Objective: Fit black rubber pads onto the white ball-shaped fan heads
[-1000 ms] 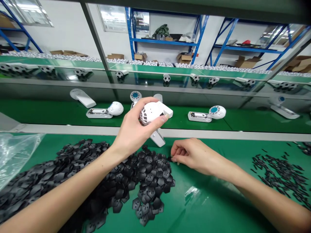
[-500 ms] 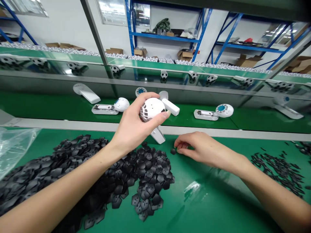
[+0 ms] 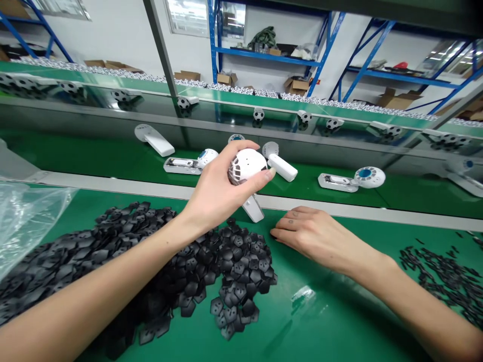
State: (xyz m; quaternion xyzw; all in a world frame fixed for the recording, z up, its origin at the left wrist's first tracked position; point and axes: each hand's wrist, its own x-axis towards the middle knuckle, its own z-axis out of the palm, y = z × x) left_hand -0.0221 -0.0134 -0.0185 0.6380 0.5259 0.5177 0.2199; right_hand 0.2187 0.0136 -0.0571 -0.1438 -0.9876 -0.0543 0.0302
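Observation:
My left hand [image 3: 215, 193] is closed around the round head of a white ball-headed device [image 3: 250, 160], which has black patches like a football. Its flat white handle angles down toward the bench, partly behind my thumb. My right hand [image 3: 313, 234] rests low on the green bench to the right, back upward and fingers curled under. Whatever lies beneath its fingertips is hidden. Left of that hand spreads a large heap of black pentagonal pieces [image 3: 241, 261].
Beyond a pale rail [image 3: 287, 202], a green belt carries several similar white devices [image 3: 337, 182]. Small thin black pieces [image 3: 441, 276] lie scattered at right. A clear plastic bag [image 3: 30, 216] sits at left. A shelf behind holds a row of football-patterned devices [image 3: 258, 114].
My right fingers have curled down over the spot where a small black piece lay, and it no longer shows. The left hand still holds the device. The whole view has shifted slightly.

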